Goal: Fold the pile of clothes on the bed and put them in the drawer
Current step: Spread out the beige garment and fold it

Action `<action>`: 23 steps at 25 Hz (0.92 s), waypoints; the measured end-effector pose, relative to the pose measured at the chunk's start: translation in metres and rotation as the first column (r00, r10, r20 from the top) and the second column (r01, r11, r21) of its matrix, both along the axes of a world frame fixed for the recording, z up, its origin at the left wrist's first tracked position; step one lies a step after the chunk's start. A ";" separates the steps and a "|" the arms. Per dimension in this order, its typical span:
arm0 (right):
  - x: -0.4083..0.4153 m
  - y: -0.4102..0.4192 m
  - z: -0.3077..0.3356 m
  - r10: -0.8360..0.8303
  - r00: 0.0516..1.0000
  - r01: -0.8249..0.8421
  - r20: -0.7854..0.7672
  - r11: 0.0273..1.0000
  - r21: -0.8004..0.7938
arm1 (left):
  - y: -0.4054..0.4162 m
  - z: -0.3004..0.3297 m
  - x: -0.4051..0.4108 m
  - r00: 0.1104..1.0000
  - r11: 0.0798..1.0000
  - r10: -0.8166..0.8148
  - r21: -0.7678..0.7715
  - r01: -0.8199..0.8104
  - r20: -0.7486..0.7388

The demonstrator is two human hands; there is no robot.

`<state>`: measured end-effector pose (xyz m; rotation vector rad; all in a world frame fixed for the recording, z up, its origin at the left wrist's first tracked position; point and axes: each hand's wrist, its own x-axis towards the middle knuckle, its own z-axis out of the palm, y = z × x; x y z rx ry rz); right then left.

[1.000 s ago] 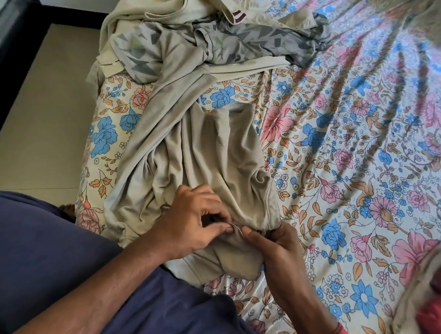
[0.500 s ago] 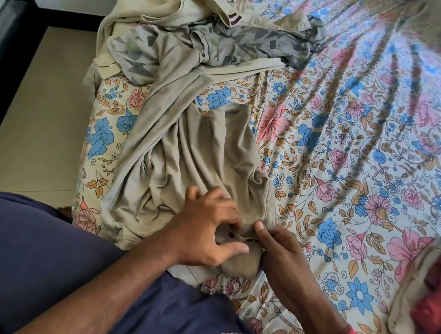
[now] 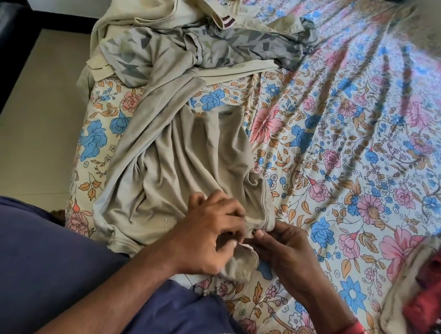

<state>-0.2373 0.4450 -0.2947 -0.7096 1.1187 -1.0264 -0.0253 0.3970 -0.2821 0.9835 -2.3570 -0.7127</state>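
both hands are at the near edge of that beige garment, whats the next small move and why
Probably finish fastening the small dark button: the left hand and right hand both pinch the beige garment right there, and it lies crumpled on the bed sheet, not yet folded.

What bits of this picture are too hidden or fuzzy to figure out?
- Head view: the near edge of the beige shirt is covered by the left hand and right hand, so what the fingers are doing there is unclear.
- The red cloth is blurred and cut off by the right edge.
- The grey patterned garment is tangled under the cream one; its shape is hidden.
- No drawer is in view.
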 end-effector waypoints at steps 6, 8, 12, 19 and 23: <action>0.003 0.003 0.000 0.005 0.963 -0.015 -0.271 0.999 -0.032 | 0.002 -0.007 -0.002 0.996 0.994 -0.022 -0.102 0.031 0.090; 0.005 0.005 0.001 0.014 0.918 -0.045 -0.397 0.997 -0.070 | 0.002 -0.008 -0.006 0.998 0.996 0.027 -0.085 -0.022 0.052; 0.011 0.013 0.007 0.007 0.922 -0.044 -0.387 0.995 -0.088 | 0.002 -0.010 -0.009 0.993 0.991 0.117 -0.065 -0.119 -0.029; 0.020 0.029 0.004 -0.072 0.965 0.047 -0.253 0.993 -0.105 | 0.004 -0.008 -0.006 0.985 0.985 0.126 -0.105 -0.139 -0.118; 0.024 0.030 0.000 -0.165 0.953 0.133 -0.253 0.982 -0.137 | 0.005 -0.008 -0.006 0.986 0.983 0.106 -0.134 -0.123 -0.130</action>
